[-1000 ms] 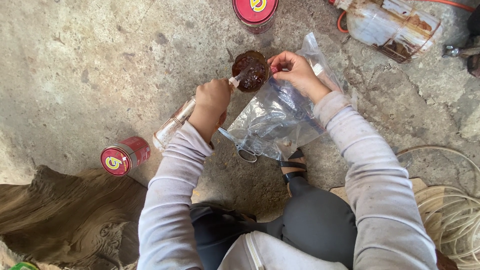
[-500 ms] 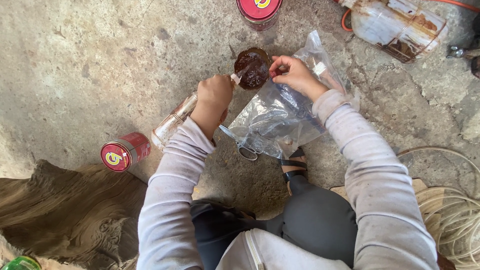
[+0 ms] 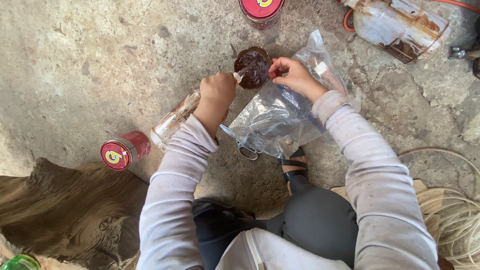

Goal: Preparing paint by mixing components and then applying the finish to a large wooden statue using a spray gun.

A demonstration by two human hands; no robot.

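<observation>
An open tin full of dark brown paste stands on the concrete floor. My left hand grips a pale stick whose tip dips into the paste. My right hand pinches the tin's rim on its right side. A crumpled clear plastic bag lies under my right forearm. A pair of scissors rests on the floor by the bag. A glass jar lies on its side under my left wrist.
A shut red tin lies on its side at the left, another red tin stands at the top. A carved piece of wood fills the lower left. A stained plastic container sits top right, coiled wire at the right.
The view has shifted slightly. My left hand has moved the stick within the paste while my right hand stays on the tin's rim.
</observation>
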